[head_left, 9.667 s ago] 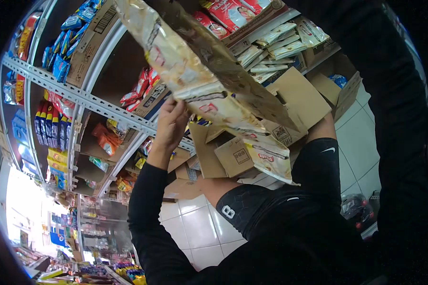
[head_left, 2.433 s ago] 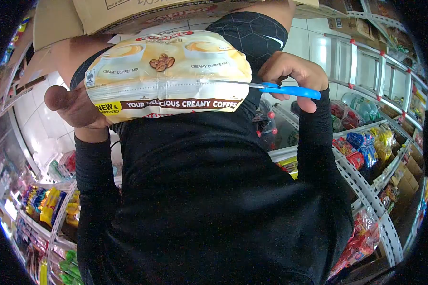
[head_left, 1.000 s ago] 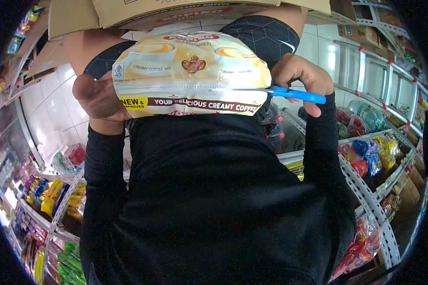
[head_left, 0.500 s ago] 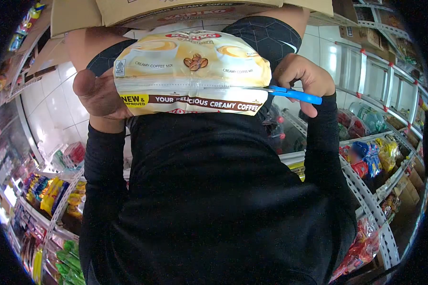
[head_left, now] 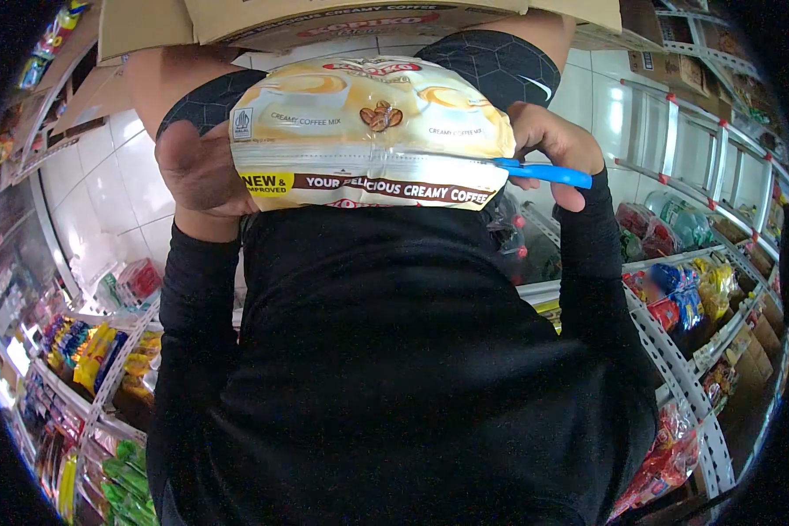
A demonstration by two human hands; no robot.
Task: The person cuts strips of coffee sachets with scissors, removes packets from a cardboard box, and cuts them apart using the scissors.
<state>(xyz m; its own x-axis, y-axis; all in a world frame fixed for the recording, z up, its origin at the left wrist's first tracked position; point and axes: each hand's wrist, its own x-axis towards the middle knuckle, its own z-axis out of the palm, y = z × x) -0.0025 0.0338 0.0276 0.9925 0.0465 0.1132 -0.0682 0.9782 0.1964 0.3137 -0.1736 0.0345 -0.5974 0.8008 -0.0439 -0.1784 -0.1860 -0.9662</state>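
Observation:
A plump cream-and-gold bag of coffee mix (head_left: 324, 140) rests across my lap, its brown-and-yellow printed strip towards me. My left hand (head_left: 200, 167) grips its left end, with the fingers partly hidden behind the pack. In my right hand (head_left: 563, 145) are blue-handled scissors (head_left: 548, 173), held at the bag's right edge with the fingers curled about the handle. Their thin blade reaches left along the line above the printed strip. How far the blade has gone into the plastic is hard to make out.
An open cardboard box (head_left: 359, 26) stands just past my knees. Metal racks with packaged goods (head_left: 96, 355) line the left side. At right are a ladder-like metal frame (head_left: 710, 158), plastic bottles (head_left: 679, 219) and more shelved packets (head_left: 688, 289). White tiles cover the floor.
The bag and my left hand have shifted slightly to the right. The scissors' handle stays nearly in place, while less of the blade shows across the bag.

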